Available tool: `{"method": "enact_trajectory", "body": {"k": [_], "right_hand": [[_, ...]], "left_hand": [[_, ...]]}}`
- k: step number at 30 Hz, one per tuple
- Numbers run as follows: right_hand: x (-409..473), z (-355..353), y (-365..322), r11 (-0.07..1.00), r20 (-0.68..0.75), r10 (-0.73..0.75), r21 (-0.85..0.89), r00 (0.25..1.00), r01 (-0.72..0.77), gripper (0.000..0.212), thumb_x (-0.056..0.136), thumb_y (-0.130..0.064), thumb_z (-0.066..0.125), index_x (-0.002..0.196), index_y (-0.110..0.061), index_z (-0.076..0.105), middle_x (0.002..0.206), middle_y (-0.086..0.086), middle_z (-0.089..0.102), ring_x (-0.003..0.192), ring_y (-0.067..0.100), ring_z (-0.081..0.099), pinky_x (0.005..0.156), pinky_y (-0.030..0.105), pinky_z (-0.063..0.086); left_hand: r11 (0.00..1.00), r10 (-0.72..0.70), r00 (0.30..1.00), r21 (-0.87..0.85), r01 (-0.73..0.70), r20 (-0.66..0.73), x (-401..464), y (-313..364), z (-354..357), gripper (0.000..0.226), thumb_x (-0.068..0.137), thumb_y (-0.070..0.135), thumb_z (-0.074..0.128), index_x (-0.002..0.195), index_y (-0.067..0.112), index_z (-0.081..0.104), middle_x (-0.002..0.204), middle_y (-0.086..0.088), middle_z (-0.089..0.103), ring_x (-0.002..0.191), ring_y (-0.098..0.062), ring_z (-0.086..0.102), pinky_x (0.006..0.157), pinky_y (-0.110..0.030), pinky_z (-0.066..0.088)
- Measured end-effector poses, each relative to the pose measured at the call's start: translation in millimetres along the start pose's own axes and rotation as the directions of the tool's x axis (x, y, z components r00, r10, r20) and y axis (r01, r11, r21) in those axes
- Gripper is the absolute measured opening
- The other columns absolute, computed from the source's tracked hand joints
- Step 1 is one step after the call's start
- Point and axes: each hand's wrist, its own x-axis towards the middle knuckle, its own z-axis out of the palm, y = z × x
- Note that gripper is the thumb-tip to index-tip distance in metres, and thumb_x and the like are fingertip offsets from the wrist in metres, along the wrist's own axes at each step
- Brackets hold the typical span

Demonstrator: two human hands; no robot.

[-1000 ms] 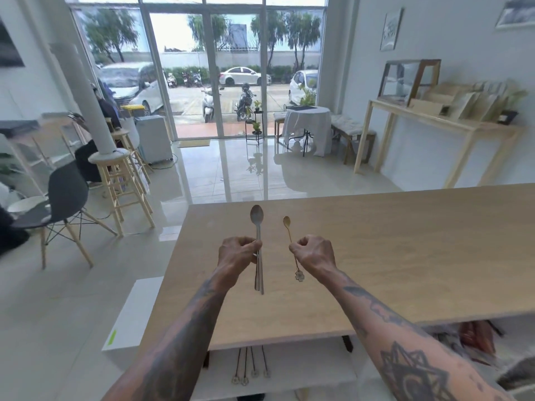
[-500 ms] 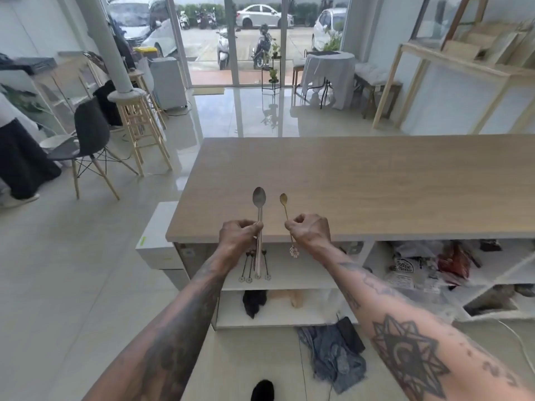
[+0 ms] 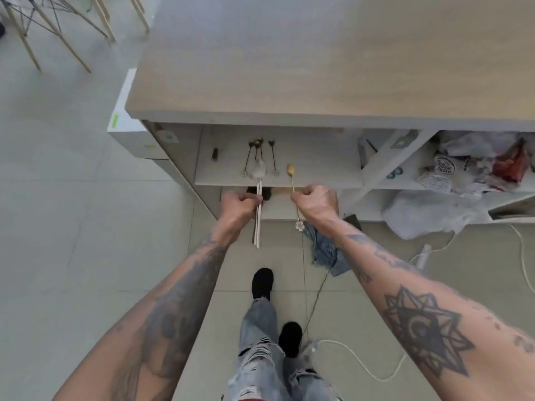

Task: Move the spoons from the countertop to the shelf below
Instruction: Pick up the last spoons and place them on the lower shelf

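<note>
A silver spoon (image 3: 258,195) was gripped in the clenched left hand (image 3: 238,204), its bowl held over the front of the white shelf (image 3: 318,172) and its handle hanging below the fist, in front of the shelf edge. A small gold spoon (image 3: 291,176) was pinched in the closed right hand (image 3: 315,201), its bowl likewise over the shelf front, its flower-shaped end dangling beneath the knuckles. Further back on the shelf, several thin gold spoons (image 3: 260,157) were laid side by side, under the wooden countertop (image 3: 318,59).

Pale tiled floor (image 3: 72,198) — wooden chair legs (image 3: 60,39)
</note>
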Motion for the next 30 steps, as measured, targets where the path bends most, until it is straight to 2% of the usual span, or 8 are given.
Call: {"method": "enact_trajectory", "body": {"k": [3,5,9,15,20,25,27,30], "right_hand": [[39,27,21,1.000,0.001,0.006,-0.013,1.000,-0.006,0.038,0.086,-0.026,0.062,0.050,-0.018,0.052,0.060,0.002,0.058,0.064,0.023,0.059,0.068,0.032,0.055],[72,45,31,0.998,0.017,0.036,-0.059,0.999,-0.035,0.040,0.084,-0.026,0.059,0.048,-0.016,0.044,0.057,0.003,0.050,0.062,0.023,0.051,0.061,0.028,0.043],[150,79,40,0.980,0.014,0.079,-0.185,0.997,-0.075,0.036,0.083,-0.028,0.053,0.051,-0.014,0.043,0.057,0.002,0.050,0.052,0.016,0.046,0.049,0.025,0.030],[246,110,41,0.977,-0.058,0.118,-0.170,0.991,-0.126,0.035,0.082,-0.029,0.058,0.053,-0.015,0.044,0.057,0.000,0.050,0.052,0.012,0.044,0.044,0.021,0.027],[286,118,32,0.981,-0.117,0.126,-0.133,0.985,-0.141,0.031,0.080,-0.026,0.059,0.057,-0.012,0.046,0.068,0.001,0.056,0.073,0.021,0.056,0.052,0.020,0.035],[299,118,31,0.977,-0.130,0.143,-0.142,0.981,-0.162,0.022,0.082,-0.025,0.056,0.077,-0.005,0.065,0.094,0.013,0.068,0.097,0.028,0.068,0.068,0.024,0.039],[301,116,30,0.974,-0.132,0.146,-0.155,0.980,-0.166,0.021,0.083,-0.023,0.056,0.069,-0.007,0.060,0.088,0.012,0.063,0.093,0.027,0.067,0.067,0.024,0.038],[304,112,28,0.974,-0.124,0.137,-0.166,0.983,-0.156,0.025,0.084,-0.021,0.055,0.062,-0.010,0.054,0.072,0.005,0.055,0.065,0.019,0.053,0.062,0.023,0.038]], "left_hand": [[0.999,-0.031,0.999,0.014,0.032,-0.012,41,-20,12,0.012,0.091,0.012,0.073,0.093,0.001,0.076,0.069,-0.002,0.066,0.053,-0.011,0.056,0.043,-0.015,0.044],[0.998,-0.066,0.997,0.014,0.067,-0.027,75,-25,21,0.008,0.088,0.010,0.073,0.088,0.002,0.076,0.071,-0.006,0.067,0.053,-0.014,0.057,0.043,-0.016,0.045],[0.985,-0.139,0.990,0.094,0.142,-0.033,156,-25,45,0.023,0.085,0.013,0.073,0.063,0.011,0.066,0.059,-0.008,0.067,0.057,-0.024,0.059,0.065,-0.032,0.049],[0.968,-0.109,0.994,0.225,0.111,-0.023,252,-15,73,0.029,0.093,0.025,0.069,0.107,0.001,0.074,0.107,-0.015,0.079,0.096,-0.029,0.075,0.097,-0.041,0.059],[0.967,-0.050,0.996,0.247,0.066,-0.068,295,-3,85,0.032,0.094,0.027,0.070,0.109,-0.002,0.071,0.106,-0.017,0.078,0.101,-0.031,0.076,0.096,-0.042,0.060],[0.966,-0.030,0.994,0.253,0.057,-0.109,306,1,89,0.028,0.092,0.023,0.073,0.106,0.000,0.072,0.104,-0.017,0.078,0.093,-0.026,0.077,0.092,-0.042,0.062],[0.965,-0.008,0.993,0.259,0.039,-0.120,306,3,90,0.020,0.092,0.022,0.072,0.097,0.002,0.073,0.094,-0.016,0.079,0.087,-0.028,0.079,0.087,-0.041,0.064],[0.961,-0.009,0.991,0.274,0.046,-0.134,308,4,90,0.023,0.091,0.020,0.073,0.073,0.010,0.064,0.078,-0.013,0.077,0.077,-0.027,0.080,0.082,-0.040,0.065]]}}
